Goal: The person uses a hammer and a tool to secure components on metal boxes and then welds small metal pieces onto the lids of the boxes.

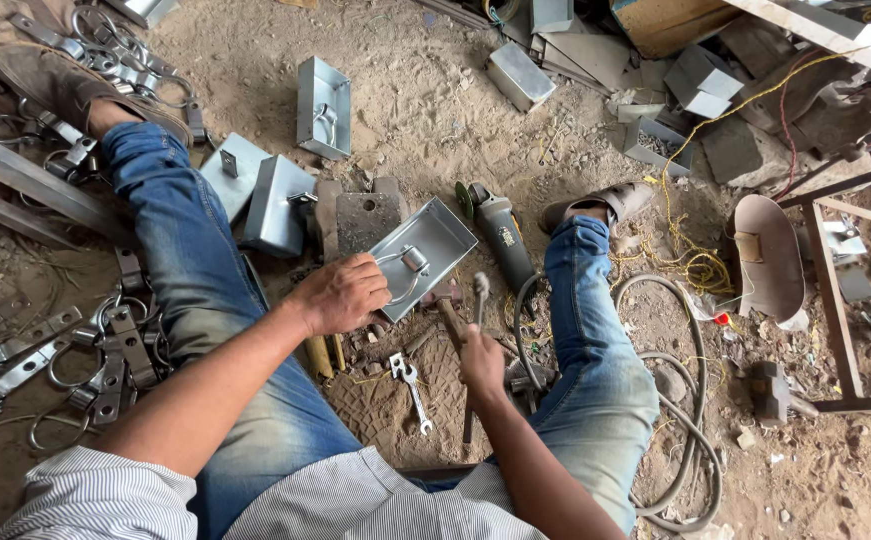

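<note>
I sit on sandy ground with both legs in blue jeans spread apart. My left hand [340,293] grips the near edge of a shallow grey metal tray [435,240] that has a curved handle and a small latch inside it. The tray lies tilted between my legs. My right hand [480,362] is closed around the shaft of a hammer [476,300], its small metal head raised just right of the tray's near corner. A flat rusty metal plate [367,220] lies behind my left hand.
An angle grinder [500,232] with its hose lies by my right knee. A spanner [413,388] rests below my hands. Similar metal trays [323,105] lie ahead and left. Ring-and-strap fittings [75,360] are piled at the left. Yellow cord [690,265], scrap and a metal frame [835,300] sit right.
</note>
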